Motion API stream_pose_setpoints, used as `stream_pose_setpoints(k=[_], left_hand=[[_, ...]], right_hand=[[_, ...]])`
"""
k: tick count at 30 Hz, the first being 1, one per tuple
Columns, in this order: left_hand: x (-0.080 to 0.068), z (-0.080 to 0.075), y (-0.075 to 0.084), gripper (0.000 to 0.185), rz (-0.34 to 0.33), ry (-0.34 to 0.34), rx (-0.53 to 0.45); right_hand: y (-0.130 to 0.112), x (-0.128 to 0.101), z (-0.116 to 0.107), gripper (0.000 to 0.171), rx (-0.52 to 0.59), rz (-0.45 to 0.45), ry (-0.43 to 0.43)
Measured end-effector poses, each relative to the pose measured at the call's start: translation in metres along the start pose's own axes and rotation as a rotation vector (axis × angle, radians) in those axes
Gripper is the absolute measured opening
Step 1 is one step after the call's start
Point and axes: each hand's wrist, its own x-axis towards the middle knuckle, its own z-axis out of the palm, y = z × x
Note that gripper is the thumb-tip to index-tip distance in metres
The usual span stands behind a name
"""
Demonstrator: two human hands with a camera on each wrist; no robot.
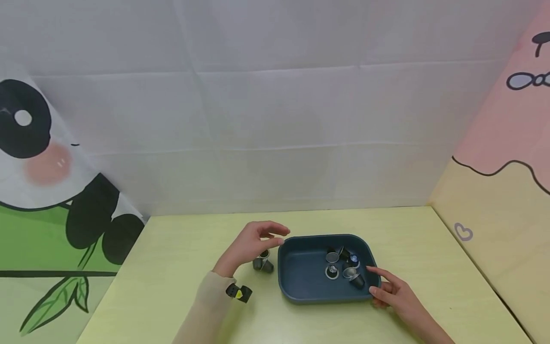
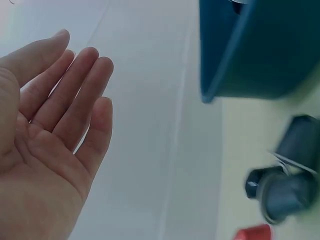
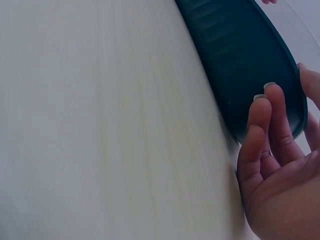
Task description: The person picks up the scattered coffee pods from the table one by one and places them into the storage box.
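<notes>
We are pinching the blue tray (image 1: pixel 302 270) at its right edge, near the front right corner, with our right hand (image 1: pixel 393 290), while the tray is resting on the desk (image 1: pixel 429 248), its back edge facing the desk's back edge. We are holding our left hand (image 1: pixel 253 242), fingers loosely extended and thumb apart, just beside the tray's back left corner. Inside, several small capsules (image 1: pixel 332 272) are lying toward the right edge; off the left edge, dark capsules (image 1: pixel 267 266) are clustering near a red capsule (image 2: pixel 255 233)
</notes>
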Motion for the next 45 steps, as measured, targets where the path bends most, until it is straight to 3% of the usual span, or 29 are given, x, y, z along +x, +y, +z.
stream_pose_setpoints(k=[14,22,28,45], left_hand=[[-0.035,-0.009,-0.055,0.029,-0.107,0.041,0.003],[-0.049,-0.007,-0.079,0.029,-0.112,0.059,0.056],[-0.052,-0.002,-0.09,0.033,-0.155,0.073,0.066],[-0.055,0.001,-0.101,0.034,-0.177,0.079,0.187]], right_hand=[[-0.003,-0.001,0.001,0.06,0.008,0.04,0.011],[-0.003,0.0,0.001,0.059,0.009,0.034,0.018],[-0.003,-0.001,0.001,0.054,0.022,0.018,0.007],[-0.001,0.0,0.001,0.059,-0.016,0.003,0.002]])
